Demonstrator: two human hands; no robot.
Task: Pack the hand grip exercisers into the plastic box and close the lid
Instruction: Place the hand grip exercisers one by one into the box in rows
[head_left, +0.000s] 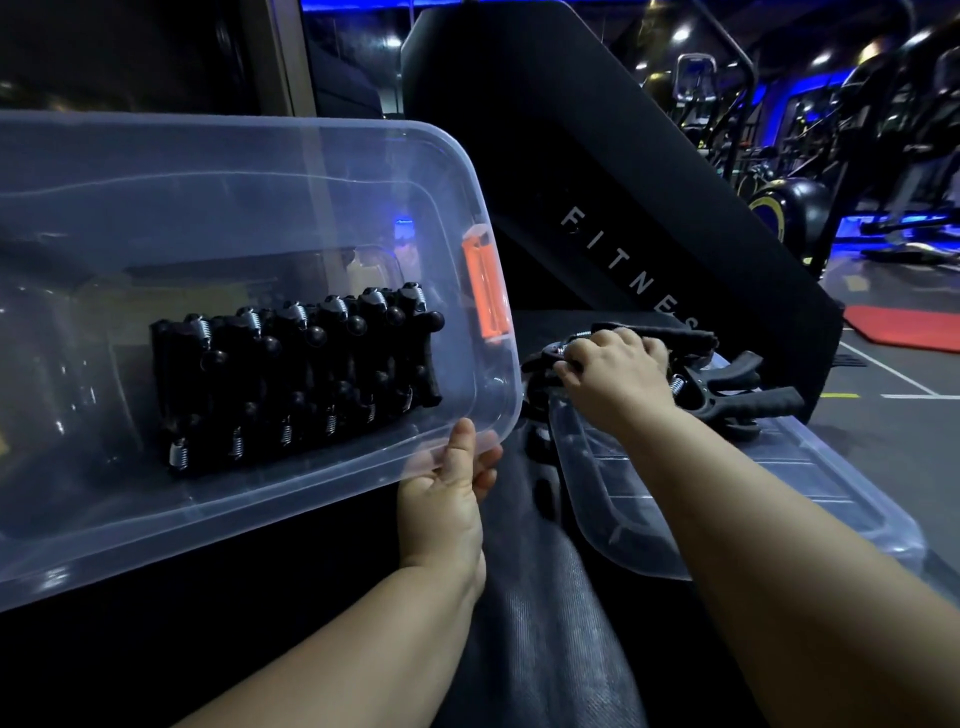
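Head view: dim gym, black mat (545, 597).

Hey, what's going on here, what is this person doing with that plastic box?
A person is packing hand grip exercisers into a clear plastic box. The left hand grips the box's near rim and holds it tilted; a row of black grippers already sits inside. The right hand is on the loose exercisers still piled outside. The clear lid lies beside the box, under the right forearm, so the box is not yet closed.
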